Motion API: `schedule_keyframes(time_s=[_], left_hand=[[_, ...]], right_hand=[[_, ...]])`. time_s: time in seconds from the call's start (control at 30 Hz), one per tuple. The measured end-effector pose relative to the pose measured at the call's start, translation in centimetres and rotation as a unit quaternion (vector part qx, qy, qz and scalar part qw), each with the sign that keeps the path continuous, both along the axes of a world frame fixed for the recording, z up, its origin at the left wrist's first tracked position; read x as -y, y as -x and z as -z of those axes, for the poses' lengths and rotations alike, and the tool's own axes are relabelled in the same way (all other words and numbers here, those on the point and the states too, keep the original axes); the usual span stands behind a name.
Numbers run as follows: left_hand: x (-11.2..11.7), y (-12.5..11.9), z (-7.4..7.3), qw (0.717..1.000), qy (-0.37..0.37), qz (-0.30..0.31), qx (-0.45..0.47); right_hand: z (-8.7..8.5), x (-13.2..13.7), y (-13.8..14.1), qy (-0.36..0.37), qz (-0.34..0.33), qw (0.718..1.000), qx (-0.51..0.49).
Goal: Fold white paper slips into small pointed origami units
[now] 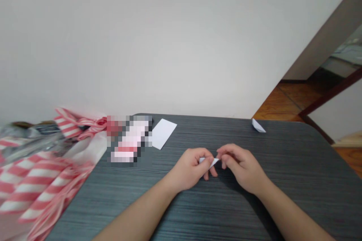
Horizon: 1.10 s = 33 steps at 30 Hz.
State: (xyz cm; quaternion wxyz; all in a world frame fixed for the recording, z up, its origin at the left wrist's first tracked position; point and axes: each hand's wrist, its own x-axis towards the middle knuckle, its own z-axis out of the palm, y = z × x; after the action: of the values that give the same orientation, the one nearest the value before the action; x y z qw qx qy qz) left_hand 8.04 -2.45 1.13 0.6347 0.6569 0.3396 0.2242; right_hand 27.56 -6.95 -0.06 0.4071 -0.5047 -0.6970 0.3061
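Between the thumb and fingers of my left hand point(195, 166) is a small folded piece of white paper point(214, 162), its pointed end facing right. My right hand point(243, 167) is close by that point, fingers curved and slightly apart; whether a fingertip touches the paper I cannot tell. Both hands are just above the dark table. A flat white sheet of paper point(163, 134) lies farther back on the left. Near the far right edge rests another folded white paper piece point(258, 126).
The dark wood-grain table point(294, 165) meets a pale wall point(181, 45) at the back. A blurred-out phone-like object point(131, 139) lies at the table's left. Red-and-white striped fabric point(36, 177) is heaped beside the left edge. Wooden flooring point(278, 101) shows at right.
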Motion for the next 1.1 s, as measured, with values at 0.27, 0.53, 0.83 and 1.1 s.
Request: schedule_keyframes(time_s=[0.27, 0.53, 0.83, 1.1], left_hand=[[0.06, 0.07, 0.46, 0.999, -0.032, 0.013, -0.026], [0.04, 0.04, -0.25, 0.998, -0.042, 0.013, -0.040], [0.08, 0.07, -0.01, 0.998, -0.034, 0.021, -0.039], [-0.01, 0.10, 0.62, 0.998, -0.042, 0.014, -0.033]], right_hand=[[-0.50, -0.15, 0.45, 0.034, -0.023, 0.997, 0.064], [-0.57, -0.17, 0.60, 0.026, -0.025, 0.997, 0.074], [-0.66, -0.12, 0.64, 0.036, -0.034, 0.996, 0.075], [-0.87, -0.11, 0.77, 0.051, -0.034, 0.996, 0.058]])
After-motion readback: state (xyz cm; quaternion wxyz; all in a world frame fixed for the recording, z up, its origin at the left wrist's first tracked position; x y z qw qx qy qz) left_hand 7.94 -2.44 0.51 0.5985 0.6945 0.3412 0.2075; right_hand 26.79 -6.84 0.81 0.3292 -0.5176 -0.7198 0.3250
